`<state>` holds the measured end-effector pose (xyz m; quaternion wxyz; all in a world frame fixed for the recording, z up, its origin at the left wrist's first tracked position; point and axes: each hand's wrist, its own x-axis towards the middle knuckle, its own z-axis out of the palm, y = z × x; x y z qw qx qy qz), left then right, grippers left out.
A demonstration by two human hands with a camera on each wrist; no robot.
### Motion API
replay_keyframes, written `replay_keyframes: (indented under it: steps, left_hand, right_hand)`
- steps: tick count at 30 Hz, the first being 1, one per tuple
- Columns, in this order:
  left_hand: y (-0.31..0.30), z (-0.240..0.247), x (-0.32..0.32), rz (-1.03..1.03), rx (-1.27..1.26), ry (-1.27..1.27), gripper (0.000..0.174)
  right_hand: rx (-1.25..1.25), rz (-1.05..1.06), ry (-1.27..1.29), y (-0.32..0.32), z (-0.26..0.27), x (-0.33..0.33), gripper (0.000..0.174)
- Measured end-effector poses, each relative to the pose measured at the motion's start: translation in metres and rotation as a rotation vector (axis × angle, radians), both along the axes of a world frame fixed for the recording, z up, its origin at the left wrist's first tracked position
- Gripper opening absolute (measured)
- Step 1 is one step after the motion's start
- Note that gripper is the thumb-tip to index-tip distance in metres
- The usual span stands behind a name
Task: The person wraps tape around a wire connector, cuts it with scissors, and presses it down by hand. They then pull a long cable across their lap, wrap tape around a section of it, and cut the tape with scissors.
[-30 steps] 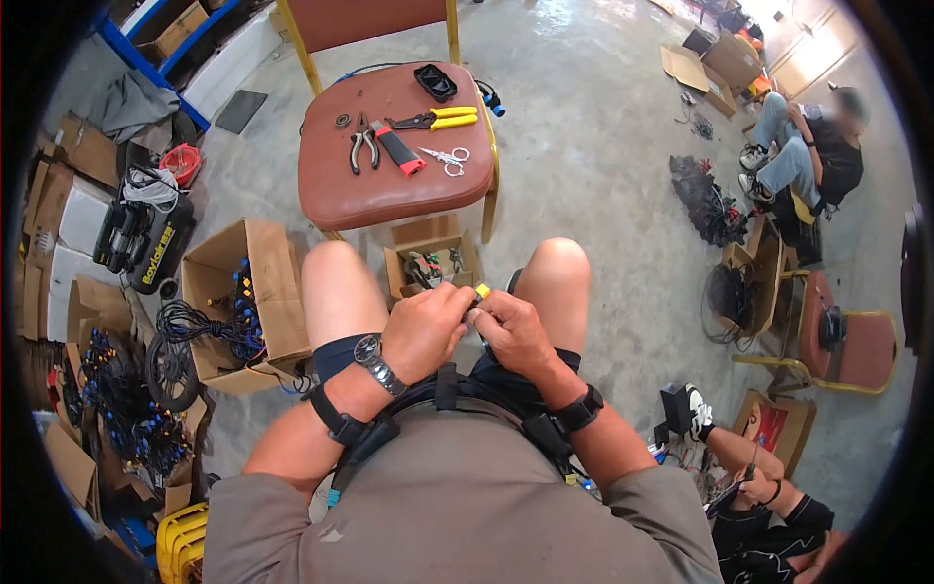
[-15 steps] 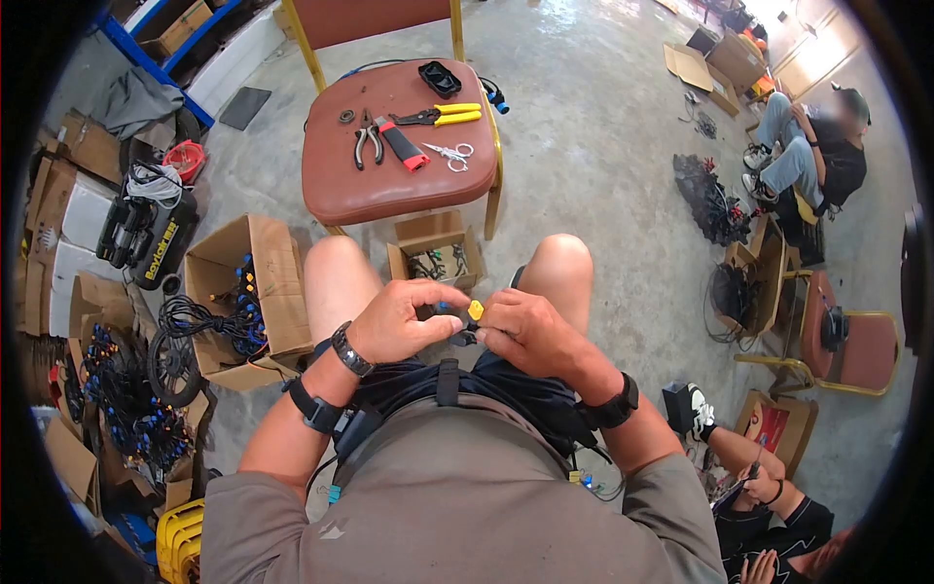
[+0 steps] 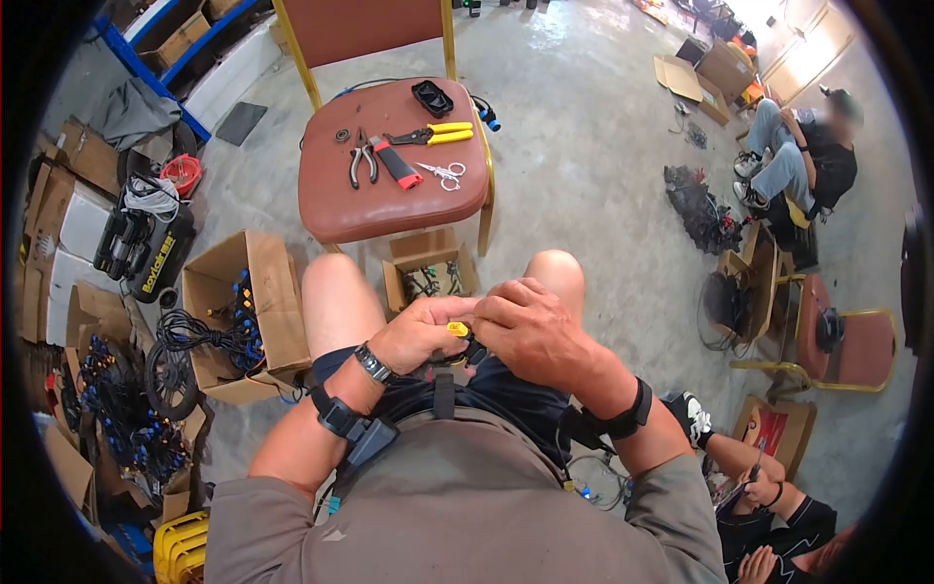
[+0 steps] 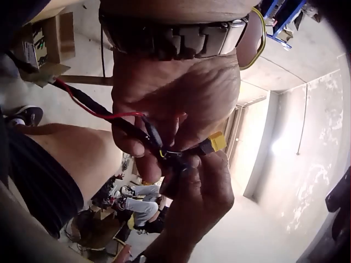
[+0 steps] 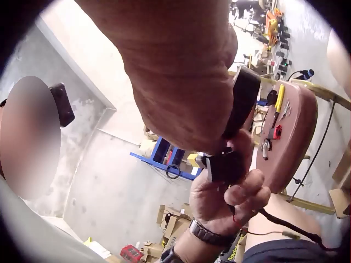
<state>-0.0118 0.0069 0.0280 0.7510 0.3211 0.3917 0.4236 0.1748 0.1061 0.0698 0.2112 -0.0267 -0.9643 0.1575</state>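
My left hand (image 3: 413,339) grips a black sleeved cable (image 4: 90,101) in front of my lap. A thin red wire (image 4: 82,104) runs beside it, and a yellow connector (image 4: 218,141) sticks out by the fingertips. Close against it, the fingers of my right hand (image 3: 535,333) are curled at the same joint. A black ring (image 5: 245,99), which looks like a roll of electrical tape, sits in the right hand. From there a flat black strip (image 5: 225,166) lies over the cable at the left fingers. The right hand hides much of the joint in the head view.
Ahead stands a chair (image 3: 321,209) bearing pliers (image 3: 363,161), yellow-handled wire strippers (image 3: 443,133), scissors (image 3: 444,175) and a red-and-black tool (image 3: 396,164). Cardboard boxes (image 3: 277,331) of cables flank my left leg; a small box (image 3: 394,282) sits between my knees. Two people sit at right.
The left hand spread its fingers half a second ago and now grips the cable again. My right hand has turned over the joint, and the yellow connector has shifted left and nearer me.
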Motion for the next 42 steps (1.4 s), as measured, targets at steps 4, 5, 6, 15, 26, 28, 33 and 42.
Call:
replay_keyframes:
  steps: [4,5,6,15,26,28,33,42]
  left_hand:
    - [0.001,-0.008,0.000,0.109,0.053,-0.176,0.054]
    - [0.000,-0.010,0.001,0.124,0.111,-0.186,0.053]
    - [0.000,-0.009,0.002,0.126,0.111,-0.187,0.053]
    - [-0.001,0.010,0.006,0.179,0.070,-0.105,0.047]
    - [-0.003,0.018,0.007,0.279,0.186,0.252,0.041]
    - [-0.002,0.017,0.010,0.318,0.212,0.291,0.040]
    - [0.000,0.017,0.019,0.439,0.266,0.318,0.037]
    - [0.001,0.020,0.022,0.514,0.315,0.514,0.026]
  right_hand:
    - [0.076,-0.025,0.079,0.000,0.002,-0.002,0.013]
    - [0.076,-0.022,0.078,-0.001,0.002,-0.003,0.013]
    - [0.079,-0.062,0.104,-0.002,0.001,-0.004,0.014]
    - [-0.097,-0.117,0.116,0.002,0.000,-0.007,0.018]
    - [-0.400,-0.138,0.100,-0.002,-0.007,-0.003,0.032]
    - [-0.393,-0.192,0.142,-0.004,-0.007,-0.004,0.033]
    - [-0.358,-0.280,0.211,-0.011,-0.008,-0.009,0.032]
    - [-0.251,-0.331,0.314,-0.014,-0.017,-0.009,0.028]
